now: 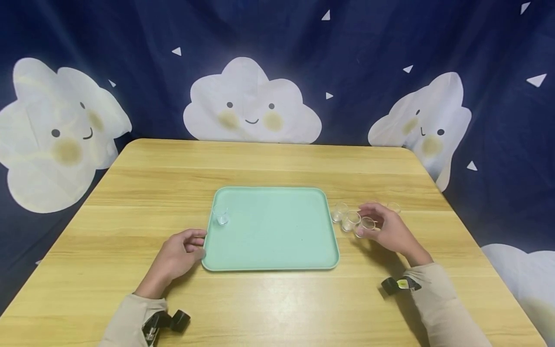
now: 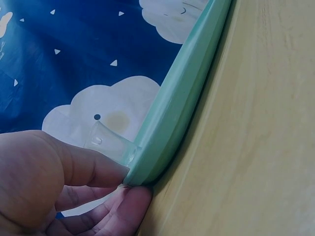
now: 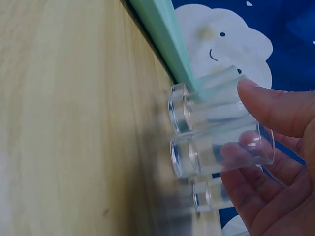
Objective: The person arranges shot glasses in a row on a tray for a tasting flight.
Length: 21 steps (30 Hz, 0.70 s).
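Observation:
A light-green tray (image 1: 270, 231) lies on the table. My left hand (image 1: 179, 253) grips its left edge, with thumb and fingers (image 2: 133, 209) around the rim. Near the tray's left side, on it, stands a small clear shot glass (image 1: 222, 218), seen behind the thumb in the left wrist view. To the right of the tray my right hand (image 1: 388, 230) holds a clear shot glass (image 3: 221, 150) between thumb and fingers. Its fingertips show through the glass. Two more shot glasses (image 1: 340, 212) stand close by, between that hand and the tray.
Another clear glass (image 1: 393, 207) stands behind the right hand, partly hidden by it. The wooden table (image 1: 269, 308) runs back to a dark blue curtain (image 1: 277, 29) with cloud prints. Each sleeve carries a black wrist camera (image 1: 179, 320).

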Each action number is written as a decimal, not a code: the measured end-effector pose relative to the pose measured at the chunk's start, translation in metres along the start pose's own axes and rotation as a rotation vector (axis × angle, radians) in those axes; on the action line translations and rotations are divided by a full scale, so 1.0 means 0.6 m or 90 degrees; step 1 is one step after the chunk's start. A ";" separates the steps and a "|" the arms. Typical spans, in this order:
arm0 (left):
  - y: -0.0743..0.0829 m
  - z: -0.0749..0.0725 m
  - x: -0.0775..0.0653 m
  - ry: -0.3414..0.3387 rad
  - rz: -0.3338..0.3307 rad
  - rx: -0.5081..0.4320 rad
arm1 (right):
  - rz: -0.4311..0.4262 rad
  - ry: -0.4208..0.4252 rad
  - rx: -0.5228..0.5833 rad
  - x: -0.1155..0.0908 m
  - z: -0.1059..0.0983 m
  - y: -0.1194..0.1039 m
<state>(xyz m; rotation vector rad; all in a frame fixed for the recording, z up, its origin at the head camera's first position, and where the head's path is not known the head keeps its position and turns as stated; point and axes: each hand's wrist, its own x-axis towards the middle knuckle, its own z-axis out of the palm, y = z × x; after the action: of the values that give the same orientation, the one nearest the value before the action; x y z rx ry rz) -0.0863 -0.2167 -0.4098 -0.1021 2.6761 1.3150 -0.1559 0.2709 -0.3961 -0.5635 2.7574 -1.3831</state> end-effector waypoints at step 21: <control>0.000 0.000 -0.001 0.000 0.001 -0.001 | 0.049 -0.009 -0.040 -0.013 -0.009 0.002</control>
<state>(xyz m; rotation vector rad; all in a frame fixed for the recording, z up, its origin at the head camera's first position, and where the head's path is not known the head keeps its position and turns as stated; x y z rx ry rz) -0.0859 -0.2167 -0.4098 -0.0997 2.6762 1.3171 -0.1496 0.2781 -0.3952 -0.4612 2.7876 -1.2760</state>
